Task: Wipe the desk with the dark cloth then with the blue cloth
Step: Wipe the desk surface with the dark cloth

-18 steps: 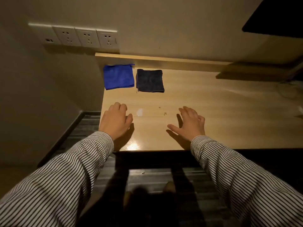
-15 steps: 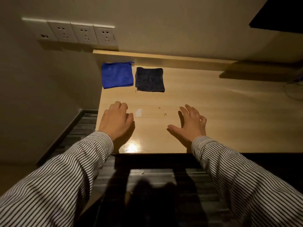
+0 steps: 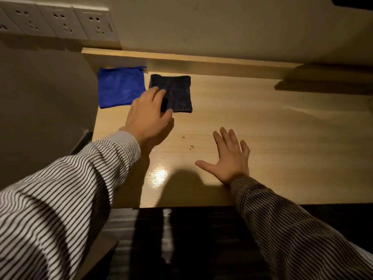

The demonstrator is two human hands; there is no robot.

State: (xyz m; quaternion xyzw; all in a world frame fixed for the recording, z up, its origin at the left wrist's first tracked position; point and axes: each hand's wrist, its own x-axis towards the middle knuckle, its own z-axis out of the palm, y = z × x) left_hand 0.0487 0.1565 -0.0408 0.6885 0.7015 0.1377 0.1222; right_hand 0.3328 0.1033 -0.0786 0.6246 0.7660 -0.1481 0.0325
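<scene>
Dim beige wall point(image 3: 222, 27), perhaps dark flooring point(image 3: 201, 239)

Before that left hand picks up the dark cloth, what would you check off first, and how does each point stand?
1. Left hand is at the right cloth: ok, it reaches over the near left corner of the dark cloth, not the blue cloth.
2. Cloth actually gripped: cannot tell, the fingers hide the contact.
3. Dark cloth lies free: ok, folded flat with a gap to the blue one.
4. Right hand out of the way: ok, spread flat on the desk nearer the front edge.
5. Something to wipe: ok, crumbs lie between the hands.
</scene>
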